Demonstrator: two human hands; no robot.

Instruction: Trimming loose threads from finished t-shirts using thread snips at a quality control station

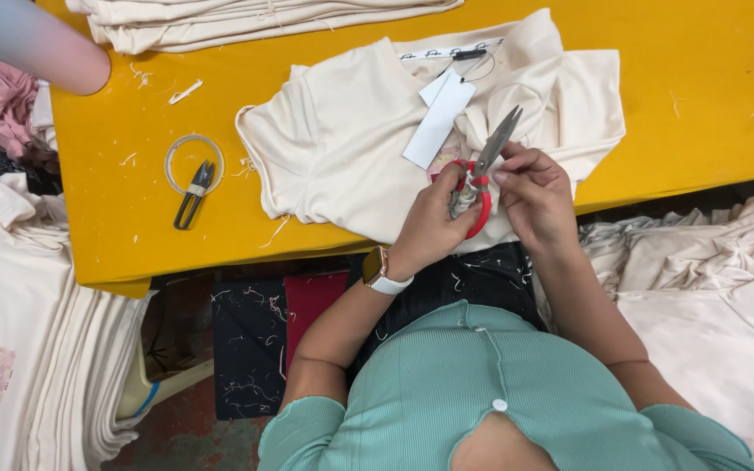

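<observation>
From the head camera, a soft cream knit shirt (351, 148) lies rumpled at the near edge of a smooth yellow table (674, 105), with white card tags (440, 118) resting on it. Over its hem, the left hand (434, 222) is curled closed around red-handled steel thread snips (484, 170), whose blades point up; the right hand (534, 192) pinches them with bent fingers. Farther left, black snips (194, 194) lie beside a thin ring (194, 163) among thread scraps. Folded cream garments (37, 349) are stacked at left.

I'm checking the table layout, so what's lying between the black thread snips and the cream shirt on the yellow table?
In the head view, only bare yellow table with scattered thread scraps lies between the black thread snips and the cream shirt.
</observation>
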